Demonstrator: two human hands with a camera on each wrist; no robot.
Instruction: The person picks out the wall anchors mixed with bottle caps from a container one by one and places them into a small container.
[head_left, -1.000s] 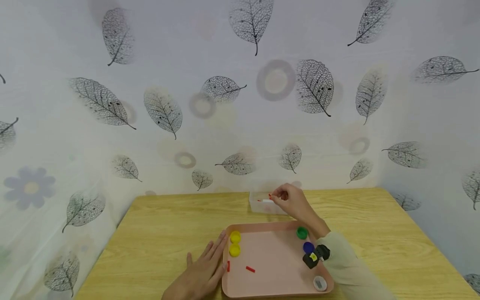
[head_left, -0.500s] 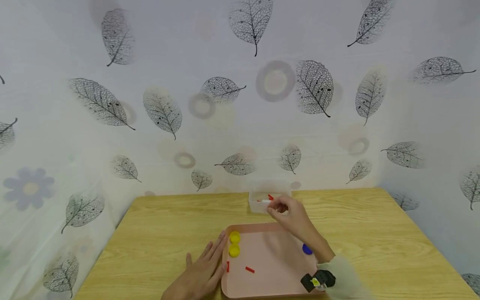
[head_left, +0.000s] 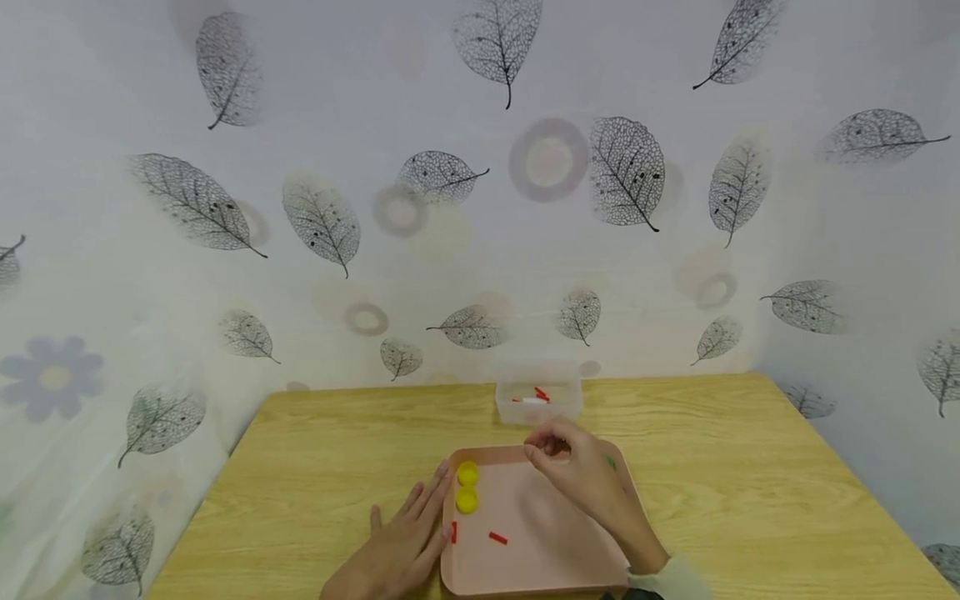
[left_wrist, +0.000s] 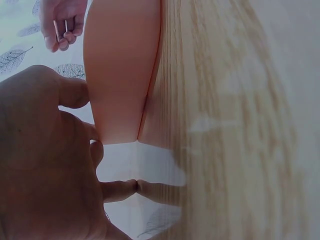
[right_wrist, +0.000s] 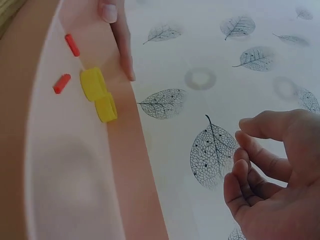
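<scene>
My left hand lies with its fingers out along the left edge of a pink tray, fingertips touching the rim. In the left wrist view, its fingers are against the tray's outer side. My right hand is over the tray's far right part, fingers loosely curled with thumb and index tip close together; nothing shows between them in the right wrist view. On the tray are two yellow round caps and two short red sticks. A bit of green cap shows behind my right hand.
Behind the tray, near the wall, stands a clear plastic box with red sticks and a white piece in it. The wooden table reaches back to a leaf-patterned wall covering.
My right hand has drawn back from the clear box to over the tray, now covering the blue and white caps. The red sticks stay in the box. My left hand keeps its place.
</scene>
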